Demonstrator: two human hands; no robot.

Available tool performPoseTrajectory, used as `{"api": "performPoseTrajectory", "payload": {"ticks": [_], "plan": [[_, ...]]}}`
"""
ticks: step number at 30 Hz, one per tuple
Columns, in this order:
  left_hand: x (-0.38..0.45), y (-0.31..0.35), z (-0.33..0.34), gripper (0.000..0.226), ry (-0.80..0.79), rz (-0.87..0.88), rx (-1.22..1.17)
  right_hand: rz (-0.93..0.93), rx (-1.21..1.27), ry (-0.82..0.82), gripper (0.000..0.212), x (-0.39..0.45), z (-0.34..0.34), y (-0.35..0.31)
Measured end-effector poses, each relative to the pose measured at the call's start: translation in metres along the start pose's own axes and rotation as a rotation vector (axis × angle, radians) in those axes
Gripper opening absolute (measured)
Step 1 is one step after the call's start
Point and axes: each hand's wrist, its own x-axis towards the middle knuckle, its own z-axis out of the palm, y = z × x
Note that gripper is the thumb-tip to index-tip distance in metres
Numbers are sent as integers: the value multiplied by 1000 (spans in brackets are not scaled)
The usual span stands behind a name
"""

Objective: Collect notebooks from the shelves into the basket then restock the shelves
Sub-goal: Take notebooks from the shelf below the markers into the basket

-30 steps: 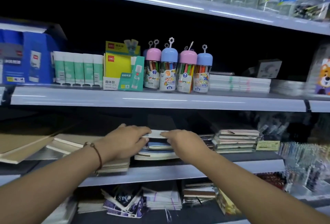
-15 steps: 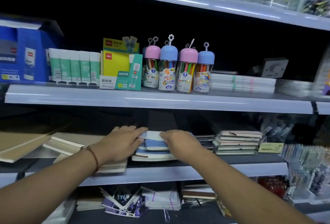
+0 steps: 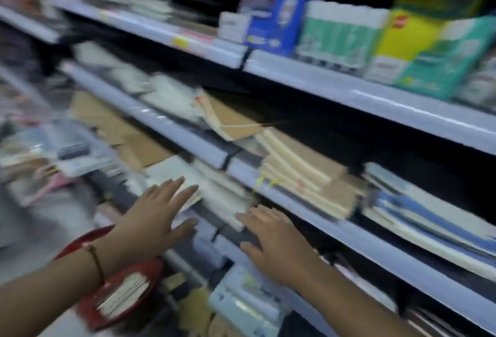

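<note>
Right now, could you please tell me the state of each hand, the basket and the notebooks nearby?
Left hand: open, fingers spread, holding nothing.
Right hand: open, fingers spread, holding nothing.
Red basket: below the left wrist, notebooks inside.
Tan notebooks: stacked on the shelf, untouched.
Blue notebooks: stacked flat on the shelf.

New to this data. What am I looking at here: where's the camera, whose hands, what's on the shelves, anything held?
There is no robot: a person wears one wide-angle camera on the head, looking forward and down, so the only view is theirs. It is smeared by motion blur. The left hand, with a cord bracelet on the wrist, and the right hand both reach toward store shelves with fingers spread; neither visibly holds anything. Ahead lie stacks of tan notebooks and blue-covered ones. The shelf above carries a blue box and a yellow and green package. Under the left forearm sits a red basket already holding some notebooks.
</note>
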Motion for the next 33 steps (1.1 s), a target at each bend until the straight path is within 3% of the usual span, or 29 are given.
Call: {"api": "performPoseTrajectory", "payload": {"ticks": [8, 17, 21, 27, 33], "plan": [[-141, -141, 39, 81, -243, -488, -61, -129, -6, -386, 65, 139, 125, -91], [-219, -308, 65, 98, -406, -753, -122, -173, -47, -509, 73, 271, 231, -222], [-223, -372, 76, 76, -461, -746, -102, -133, -23, -548, 73, 314, 265, -259], [-188, -440, 98, 74, -564, -613, -61, -32, 18, -599, 71, 379, 315, -271], [-95, -508, 123, 73, -673, -364, -16, 95, 92, -602, 70, 445, 364, -252]]}}
